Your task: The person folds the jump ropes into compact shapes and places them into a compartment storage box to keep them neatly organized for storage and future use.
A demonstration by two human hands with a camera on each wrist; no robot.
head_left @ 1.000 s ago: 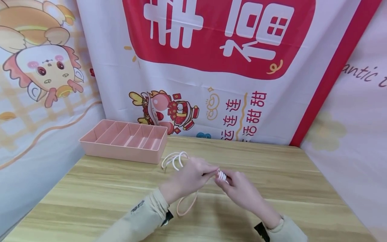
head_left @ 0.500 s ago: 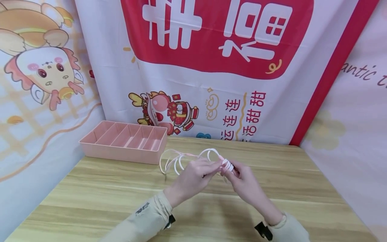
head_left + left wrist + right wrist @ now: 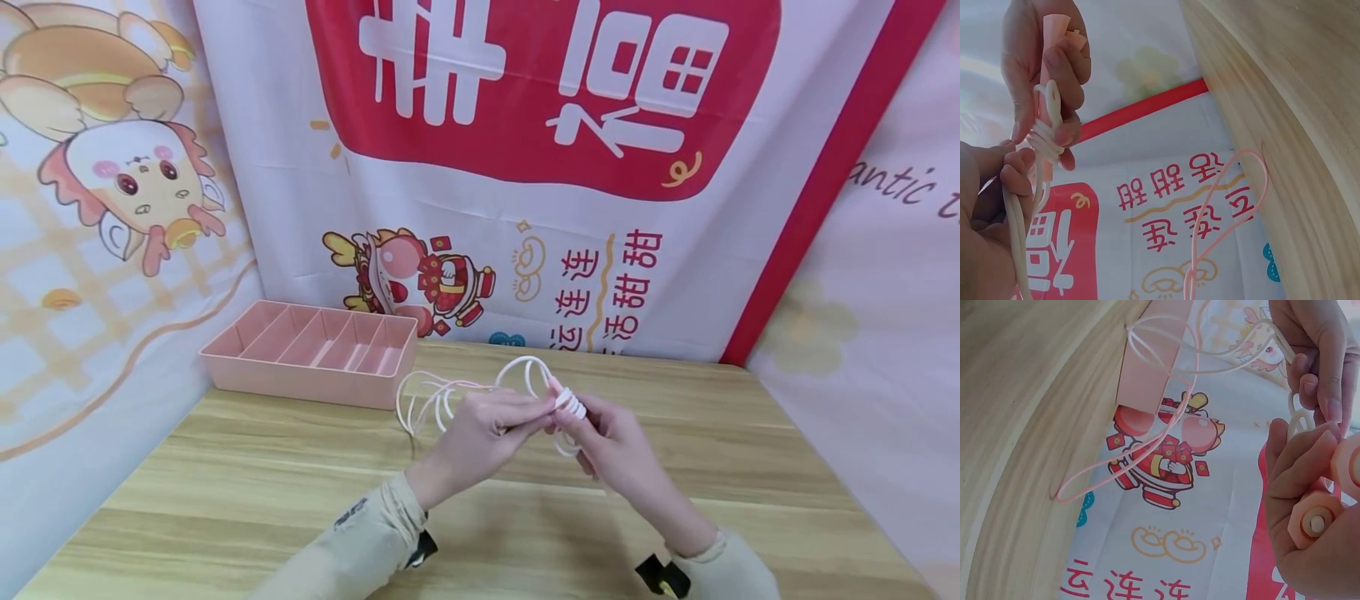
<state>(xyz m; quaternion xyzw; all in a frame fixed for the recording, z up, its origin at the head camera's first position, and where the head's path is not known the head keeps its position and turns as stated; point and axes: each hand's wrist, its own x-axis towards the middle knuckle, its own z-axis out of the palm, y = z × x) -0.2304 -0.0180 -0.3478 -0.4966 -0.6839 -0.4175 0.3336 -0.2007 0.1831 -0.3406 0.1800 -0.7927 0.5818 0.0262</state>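
A skipping rope with pink handles (image 3: 1311, 524) and white and pink cord is in both hands. The right hand (image 3: 619, 447) grips the two handles side by side, their flared ends showing in the right wrist view. White cord (image 3: 572, 406) is wound several turns around the handles, just beyond the right fingers. Touching this winding, the left hand (image 3: 480, 435) pinches the white cord (image 3: 1016, 234) between curled fingers and thumb. Loose cord loops (image 3: 1124, 457) trail off to the left, beyond the left hand. Part of the handles is hidden by the right fingers.
A pink box (image 3: 300, 381) with several compartments stands at the back left of the wooden table (image 3: 225, 500). Printed cloths (image 3: 450, 192) hang behind the table and along both sides.
Both hands have shifted slightly right. A cord loop that hung below the left wrist is gone from there, and a loop now arches above the hands. The winding shows more plainly.
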